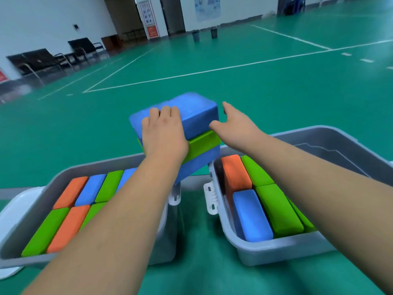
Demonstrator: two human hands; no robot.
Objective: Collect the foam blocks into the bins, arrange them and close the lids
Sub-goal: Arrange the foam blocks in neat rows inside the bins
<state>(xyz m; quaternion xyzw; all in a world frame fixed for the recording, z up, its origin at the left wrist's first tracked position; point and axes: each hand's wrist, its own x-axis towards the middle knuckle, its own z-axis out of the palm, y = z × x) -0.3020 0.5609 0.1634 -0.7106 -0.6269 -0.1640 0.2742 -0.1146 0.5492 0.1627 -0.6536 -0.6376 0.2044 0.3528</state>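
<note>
No brand or label shows on the blocks or bins. The only writing is far off: a standing sign board [150, 20] with a red lower panel and a pale poster [207, 7] on the back wall, both too blurred to read.

The left hand [163, 133] lies against the near face of a stack of three foam blocks [197, 118], with its fingers curled over the top blue one, gripping it. A green block [204, 143] sits in the middle and another blue block [197, 165] is at the bottom. The stack is tilted and sits above the gap between the two bins, by their far corners. The right hand [236, 126] is spread, fingers straight, just beside the stack's right end, and holds nothing. Whether its thumb touches the stack cannot be told.

The left bin [95, 167] is packed edge to edge with orange, blue and green blocks, as far as the forearm lets it be seen. The right bin [276, 250] holds orange, blue and green blocks along its left part, with bare grey wall showing further right. White latches [210, 196] stick out from the bins' facing sides, and a narrow strip of floor separates them. A white lid [12, 209] lies at the left bin's outer edge.

Beyond the stack, the green floor [276, 86] with white court lines [212, 70] stretches open to the walls. Black chairs [42, 58] line the left wall.
</note>
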